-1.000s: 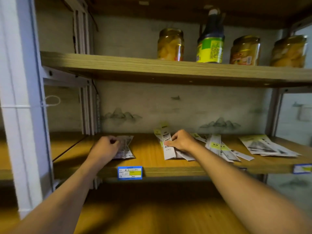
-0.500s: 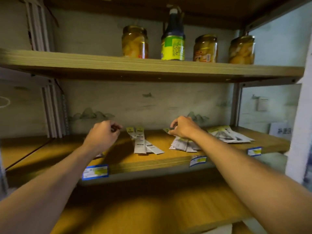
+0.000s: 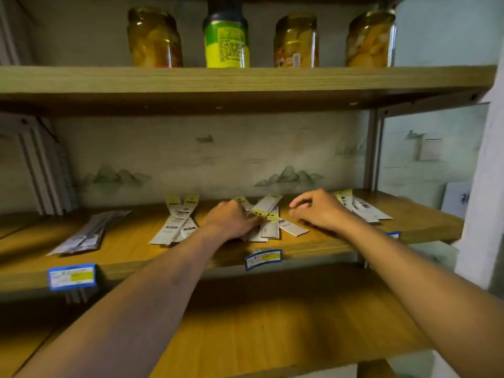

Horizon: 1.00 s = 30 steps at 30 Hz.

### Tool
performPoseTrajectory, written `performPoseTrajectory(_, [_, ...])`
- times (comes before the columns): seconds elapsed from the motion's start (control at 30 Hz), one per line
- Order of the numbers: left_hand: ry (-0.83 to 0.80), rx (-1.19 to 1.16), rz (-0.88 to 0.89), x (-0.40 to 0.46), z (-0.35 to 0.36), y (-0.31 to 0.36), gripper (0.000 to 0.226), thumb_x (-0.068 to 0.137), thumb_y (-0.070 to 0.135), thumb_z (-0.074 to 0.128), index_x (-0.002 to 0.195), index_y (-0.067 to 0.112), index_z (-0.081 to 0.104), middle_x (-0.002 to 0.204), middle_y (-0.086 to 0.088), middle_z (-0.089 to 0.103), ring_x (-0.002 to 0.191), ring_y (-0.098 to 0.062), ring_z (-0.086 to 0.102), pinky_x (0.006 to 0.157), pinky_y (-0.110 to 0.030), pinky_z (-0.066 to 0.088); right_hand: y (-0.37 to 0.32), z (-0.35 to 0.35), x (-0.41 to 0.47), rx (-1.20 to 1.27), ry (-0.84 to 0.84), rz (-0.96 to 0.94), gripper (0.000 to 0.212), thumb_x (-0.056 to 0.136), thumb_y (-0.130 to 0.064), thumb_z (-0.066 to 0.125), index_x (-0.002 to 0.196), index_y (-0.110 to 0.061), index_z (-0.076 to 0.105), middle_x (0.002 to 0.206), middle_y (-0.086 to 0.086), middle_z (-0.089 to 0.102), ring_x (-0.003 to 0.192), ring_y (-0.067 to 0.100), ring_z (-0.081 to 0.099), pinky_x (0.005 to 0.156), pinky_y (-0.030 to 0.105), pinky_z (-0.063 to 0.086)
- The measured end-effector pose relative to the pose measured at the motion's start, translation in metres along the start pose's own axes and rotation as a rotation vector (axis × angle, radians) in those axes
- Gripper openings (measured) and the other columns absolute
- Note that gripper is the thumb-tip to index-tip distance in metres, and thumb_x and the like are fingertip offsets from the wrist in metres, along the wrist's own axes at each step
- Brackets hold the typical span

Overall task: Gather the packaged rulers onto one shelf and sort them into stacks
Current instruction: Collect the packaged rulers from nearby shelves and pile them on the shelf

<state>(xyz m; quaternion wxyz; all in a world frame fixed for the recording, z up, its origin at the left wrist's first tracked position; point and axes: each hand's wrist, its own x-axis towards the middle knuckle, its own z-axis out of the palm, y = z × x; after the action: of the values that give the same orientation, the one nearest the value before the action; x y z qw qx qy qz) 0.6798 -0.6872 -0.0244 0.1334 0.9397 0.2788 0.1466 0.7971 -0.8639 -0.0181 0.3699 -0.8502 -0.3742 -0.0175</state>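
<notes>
Two blue-framed price tags (image 3: 72,276) with yellow patches, print too blurred to read, are clipped to the front edge of the grainy wooden middle shelf (image 3: 131,242). On it, the left hand (image 3: 231,221) presses flat on a fanned pile of packaged rulers (image 3: 268,219), long glossy white sleeves with yellow headers; the right hand (image 3: 317,211) hovers just beside, fingers loosely curled around nothing. Behind, glass jars (image 3: 154,36) of yellow fruit flank a green-labelled bottle (image 3: 226,42).

Wooden shelving unit (image 3: 245,85) on pale metal uprights (image 3: 372,148), backed by wall panel (image 3: 218,159) with faint mountain print, lower shelf board (image 3: 272,323) below, dim warm light, probably from overhead.
</notes>
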Motion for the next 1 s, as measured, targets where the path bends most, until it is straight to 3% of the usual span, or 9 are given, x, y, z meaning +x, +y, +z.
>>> performPoseTrajectory(0.1, [-0.003, -0.012, -0.061, 0.004, -0.002, 0.001, 0.059, 0.075, 0.074, 0.059, 0.098, 0.021, 0.072, 0.089, -0.001, 0.07, 0.078, -0.018, 0.064, 0.066, -0.03, 0.051, 0.0, 0.001, 0.007, 0.015, -0.022, -0.035, 0.016, 0.084, -0.029, 0.071, 0.101, -0.026, 0.071, 0.076, -0.008, 0.068, 0.068, 0.011, 0.061, 0.067, 0.026, 0.046])
performPoseTrajectory(0.3, [0.043, -0.032, -0.094, 0.01, -0.012, -0.001, 0.045, 0.079, 0.056, 0.061, 0.106, 0.021, 0.072, 0.103, -0.005, 0.071, 0.09, -0.025, 0.065, 0.069, -0.031, 0.05, -0.009, 0.011, 0.012, 0.023, -0.024, -0.075, 0.014, 0.085, -0.026, 0.069, 0.098, -0.023, 0.075, 0.093, -0.004, 0.071, 0.091, 0.015, 0.064, 0.081, 0.028, 0.05])
performPoseTrajectory(0.37, [0.05, -0.067, -0.075, 0.008, -0.016, -0.007, 0.039, 0.083, 0.049, 0.062, 0.11, 0.023, 0.072, 0.111, -0.004, 0.071, 0.1, -0.025, 0.064, 0.078, -0.033, 0.053, -0.008, 0.015, 0.015, 0.002, -0.026, -0.08, 0.014, 0.084, -0.025, 0.07, 0.097, -0.022, 0.075, 0.098, -0.003, 0.073, 0.095, 0.015, 0.065, 0.089, 0.031, 0.052])
performPoseTrajectory(0.47, [0.057, -0.247, -0.099, 0.005, -0.021, -0.017, 0.035, 0.086, 0.039, 0.068, 0.115, 0.021, 0.07, 0.112, -0.005, 0.071, 0.104, -0.024, 0.064, 0.091, -0.038, 0.053, -0.01, 0.017, 0.018, -0.043, -0.018, -0.076, 0.017, 0.085, -0.028, 0.07, 0.1, -0.022, 0.075, 0.105, -0.003, 0.072, 0.096, 0.011, 0.062, 0.085, 0.027, 0.049])
performPoseTrajectory(0.7, [0.062, -0.512, -0.125, -0.006, -0.02, -0.009, 0.033, 0.09, 0.038, 0.066, 0.11, 0.012, 0.065, 0.085, -0.003, 0.068, 0.075, -0.016, 0.064, 0.073, -0.031, 0.053, -0.022, 0.027, 0.021, -0.079, -0.046, -0.075, 0.039, 0.088, -0.05, 0.062, 0.105, -0.018, 0.075, 0.114, 0.001, 0.071, 0.1, 0.018, 0.065, 0.089, 0.031, 0.05])
performPoseTrajectory(0.8, [0.107, -0.689, -0.123, -0.006, -0.019, -0.009, 0.022, 0.09, 0.032, 0.067, 0.096, 0.012, 0.062, 0.073, -0.001, 0.065, 0.056, -0.009, 0.064, 0.051, -0.022, 0.051, -0.025, 0.029, 0.019, 0.022, 0.068, -0.066, 0.039, 0.087, -0.053, 0.06, 0.102, -0.019, 0.074, 0.106, -0.002, 0.073, 0.096, 0.016, 0.065, 0.088, 0.033, 0.051])
performPoseTrajectory(0.87, [0.133, -0.797, -0.12, -0.008, -0.02, -0.008, 0.018, 0.09, 0.029, 0.067, 0.092, 0.012, 0.062, 0.07, 0.0, 0.065, 0.047, -0.005, 0.061, 0.04, -0.017, 0.045, -0.026, 0.029, 0.018, 0.172, 0.087, -0.035, 0.041, 0.085, -0.055, 0.061, 0.093, -0.016, 0.073, 0.09, 0.002, 0.074, 0.082, 0.015, 0.065, 0.079, 0.033, 0.051])
performPoseTrajectory(0.93, [0.104, -0.842, -0.103, -0.011, -0.02, -0.004, 0.016, 0.09, 0.033, 0.067, 0.091, 0.018, 0.062, 0.075, 0.001, 0.069, 0.056, -0.007, 0.065, 0.043, -0.017, 0.047, -0.03, 0.029, 0.017, 0.345, 0.001, 0.013, 0.038, 0.085, -0.051, 0.064, 0.094, -0.015, 0.071, 0.09, 0.004, 0.075, 0.076, 0.016, 0.064, 0.062, 0.029, 0.047])
performPoseTrajectory(1.0, [0.038, -0.832, -0.057, -0.012, -0.02, -0.001, 0.018, 0.091, 0.035, 0.065, 0.1, 0.019, 0.065, 0.08, 0.002, 0.073, 0.062, -0.008, 0.068, 0.047, -0.018, 0.048, -0.034, 0.031, 0.016, 0.557, -0.082, 0.075, 0.019, 0.089, -0.034, 0.065, 0.097, -0.018, 0.068, 0.094, 0.002, 0.074, 0.083, 0.017, 0.066, 0.056, 0.024, 0.044])
